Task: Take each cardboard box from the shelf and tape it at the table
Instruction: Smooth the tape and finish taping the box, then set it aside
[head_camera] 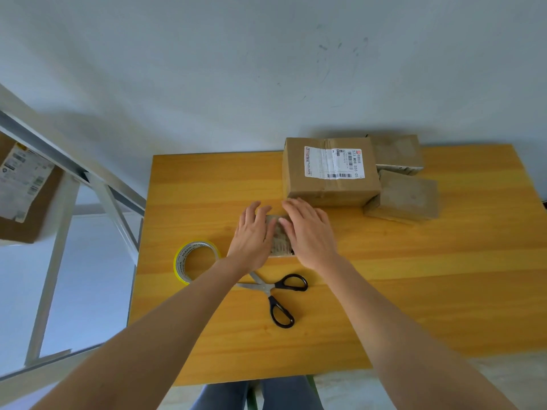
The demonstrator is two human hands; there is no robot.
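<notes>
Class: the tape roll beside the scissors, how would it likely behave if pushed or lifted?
The tape roll lies flat on the table, so a push should slide it, not roll it. Its open ring probably makes it light and easy to hook.

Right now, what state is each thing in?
small box: on table, under both hands
left hand: flat, pressing small box
right hand: flat, pressing small box
tape roll: on table, untouched
scissors: blades open, untouched
labelled box: closed, taped
shelf box: on shelf

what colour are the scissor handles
Black. The scissors show best in the head view, lying on the yellow wooden table.
</notes>
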